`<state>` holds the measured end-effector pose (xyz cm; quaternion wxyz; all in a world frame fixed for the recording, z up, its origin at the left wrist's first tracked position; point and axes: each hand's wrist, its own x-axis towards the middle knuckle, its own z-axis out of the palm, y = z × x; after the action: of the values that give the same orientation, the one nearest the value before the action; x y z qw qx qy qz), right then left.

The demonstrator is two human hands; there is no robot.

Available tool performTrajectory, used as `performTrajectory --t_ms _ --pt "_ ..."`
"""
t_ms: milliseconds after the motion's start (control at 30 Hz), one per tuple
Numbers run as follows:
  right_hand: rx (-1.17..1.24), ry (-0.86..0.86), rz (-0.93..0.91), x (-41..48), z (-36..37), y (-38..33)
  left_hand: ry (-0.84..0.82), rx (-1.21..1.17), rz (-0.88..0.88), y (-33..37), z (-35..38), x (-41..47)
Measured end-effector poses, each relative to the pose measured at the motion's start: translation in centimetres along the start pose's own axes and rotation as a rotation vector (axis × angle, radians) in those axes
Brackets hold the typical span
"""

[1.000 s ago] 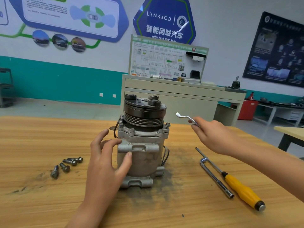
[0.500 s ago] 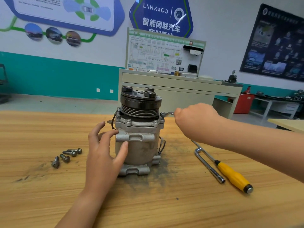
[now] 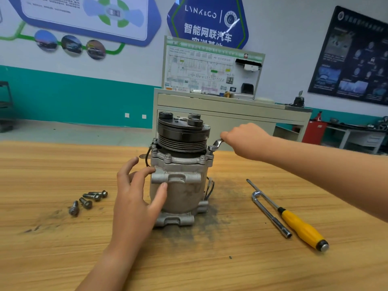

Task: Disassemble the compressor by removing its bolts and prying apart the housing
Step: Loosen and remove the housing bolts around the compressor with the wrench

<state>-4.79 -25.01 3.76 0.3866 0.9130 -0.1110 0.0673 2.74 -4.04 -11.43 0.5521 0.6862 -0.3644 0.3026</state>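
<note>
A grey metal compressor [image 3: 184,192] with a black pulley on top stands upright on the wooden table [image 3: 63,248]. My left hand [image 3: 136,198] rests against its left side, fingers spread on the housing. My right hand [image 3: 245,139] grips a small offset wrench [image 3: 217,143], whose ring end sits on a bolt [image 3: 211,148] at the housing's right flange. Several loose bolts [image 3: 89,201] lie on the table to the left.
A yellow-handled screwdriver [image 3: 298,225] and an L-shaped socket wrench [image 3: 270,215] lie to the right of the compressor. Dark grime surrounds its base. A beige training bench [image 3: 231,114] with a display board stands behind the table.
My right hand brought the wrench from the air on the right down onto the right flange bolt and now holds it there. My left hand stays on the housing.
</note>
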Motion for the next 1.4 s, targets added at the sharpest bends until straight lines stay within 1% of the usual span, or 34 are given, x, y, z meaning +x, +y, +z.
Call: performTrajectory --t_ms 67,167,233,300,367,433,500,633,800,933,1167,1267,1400 --pt "0.085 0.116 0.024 1.0 1.0 -0.4 -0.008 0.014 0.012 -0.1 0.0 0.0" --pt "0.122 0.481 -0.058 1.9 1.7 -0.6 -0.023 0.03 0.021 -0.3 0.0 0.1" --pt "0.117 0.547 -0.09 2.2 1.6 -0.6 -0.038 0.046 0.023 -0.3 0.0 0.3" --pt "0.165 0.543 -0.1 1.9 1.3 -0.6 -0.045 0.054 0.022 -0.3 0.0 0.3" --pt "0.326 0.628 0.001 1.1 0.9 -0.6 -0.04 0.056 0.024 -0.3 0.0 0.2" --pt "0.523 0.696 0.173 -0.6 0.5 -0.6 -0.032 0.051 0.022 -0.3 0.0 0.2" --pt "0.579 0.621 0.257 -2.6 0.3 -1.2 -0.018 0.047 0.006 -0.2 0.0 0.2" --pt "0.502 0.336 0.246 -5.8 0.8 -2.3 -0.004 0.054 -0.011 0.0 -0.1 0.1" --pt "0.415 0.143 0.24 -6.8 0.6 -2.3 0.002 0.05 -0.022 0.0 -0.1 0.0" --pt "0.327 0.077 0.206 -6.4 -0.4 -2.2 0.0 0.055 -0.022 -0.1 -0.1 -0.1" --pt "-0.016 0.002 0.051 -5.7 -3.5 -1.9 -0.011 0.077 -0.026 0.6 -0.5 0.1" --pt "-0.054 -0.045 0.0 -5.6 -3.9 -1.6 -0.03 0.09 -0.045 0.6 -0.7 0.0" --pt "-0.019 -0.074 0.014 -5.5 -3.9 -0.9 -0.039 0.094 -0.059 0.8 -0.8 0.1"
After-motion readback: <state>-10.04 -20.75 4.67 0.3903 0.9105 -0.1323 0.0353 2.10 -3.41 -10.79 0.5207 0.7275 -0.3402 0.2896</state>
